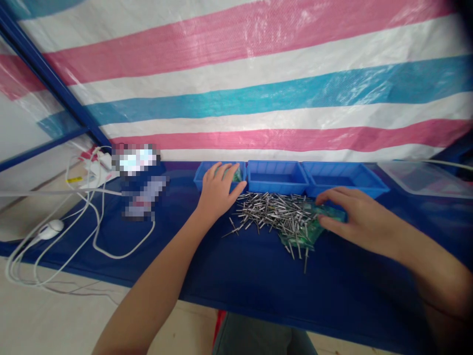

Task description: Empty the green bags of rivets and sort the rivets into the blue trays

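Note:
A heap of small metal pins (275,213) lies on the blue-covered table (236,276), partly on top of green circuit boards (314,228). My left hand (218,190) reaches over the front rim of the left blue bin (202,173), fingers spread over something green inside. My right hand (356,217) rests at the right side of the pile, thumb and fingers closed on the edge of a green circuit board. Two more blue bins, middle (276,176) and right (345,178), stand behind the pins.
White cables (92,217) and a power strip (96,166) lie at the left, with a blurred device (140,190) beside them. A clear plastic tray (424,178) sits at the far right. A striped tarp (258,88) hangs behind the table.

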